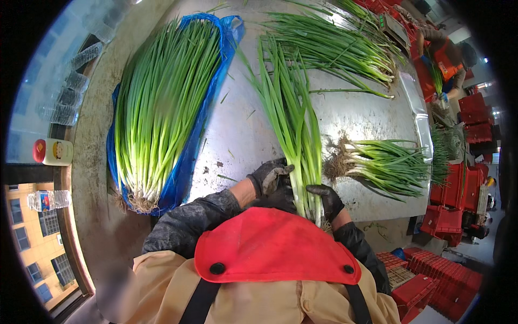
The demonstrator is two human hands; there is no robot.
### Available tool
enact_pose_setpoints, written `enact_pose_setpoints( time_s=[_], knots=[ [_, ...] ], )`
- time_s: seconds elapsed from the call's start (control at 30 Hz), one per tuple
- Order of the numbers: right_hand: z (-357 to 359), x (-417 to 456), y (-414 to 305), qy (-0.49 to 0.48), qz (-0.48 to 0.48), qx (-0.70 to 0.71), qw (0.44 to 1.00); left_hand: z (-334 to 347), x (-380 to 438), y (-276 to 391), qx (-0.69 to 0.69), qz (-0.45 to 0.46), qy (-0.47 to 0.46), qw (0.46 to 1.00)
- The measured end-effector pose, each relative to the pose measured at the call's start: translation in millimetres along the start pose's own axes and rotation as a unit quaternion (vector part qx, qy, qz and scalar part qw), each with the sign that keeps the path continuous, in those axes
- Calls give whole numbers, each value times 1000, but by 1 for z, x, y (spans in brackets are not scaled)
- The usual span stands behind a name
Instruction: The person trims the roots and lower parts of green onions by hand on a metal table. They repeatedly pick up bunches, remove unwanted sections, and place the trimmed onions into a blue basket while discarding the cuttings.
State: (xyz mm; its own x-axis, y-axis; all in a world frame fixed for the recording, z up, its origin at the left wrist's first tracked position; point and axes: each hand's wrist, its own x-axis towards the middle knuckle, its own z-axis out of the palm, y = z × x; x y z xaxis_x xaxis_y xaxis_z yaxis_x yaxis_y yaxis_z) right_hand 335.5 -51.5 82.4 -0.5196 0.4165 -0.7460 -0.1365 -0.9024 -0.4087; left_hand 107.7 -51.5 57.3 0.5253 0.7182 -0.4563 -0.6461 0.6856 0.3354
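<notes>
A bunch of scallions stands between my hands, leaves pointing away from me and roots near my red apron. My left hand, in a dirty dark glove, grips its left side at the pale stems. Lower down on the right, my gloved right hand holds the white stem ends with the thumb across them. Left of these lies a large bundle of scallions on a blue plastic bag. To the right, a smaller bunch of scallions lies sideways, its muddy roots towards my right hand.
Loose scallions are heaped across the far right of the metal table. Beyond them sits a digital scale. Plastic bottles line the window sill at left. Red crates are stacked at right, where another person handles scallions.
</notes>
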Motion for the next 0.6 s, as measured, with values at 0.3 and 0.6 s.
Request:
enact_pose_setpoints(
  time_s=[0.3, 0.6],
  knots=[
    [-4, -3, 2, 111, -128, -386, 907, -7, 38, 44, 131, 183, 61, 972],
    [-84, -58, 45, 223, -205, -676, 672, -73, 66, 61, 81, 203, 143, 965]
  ],
)
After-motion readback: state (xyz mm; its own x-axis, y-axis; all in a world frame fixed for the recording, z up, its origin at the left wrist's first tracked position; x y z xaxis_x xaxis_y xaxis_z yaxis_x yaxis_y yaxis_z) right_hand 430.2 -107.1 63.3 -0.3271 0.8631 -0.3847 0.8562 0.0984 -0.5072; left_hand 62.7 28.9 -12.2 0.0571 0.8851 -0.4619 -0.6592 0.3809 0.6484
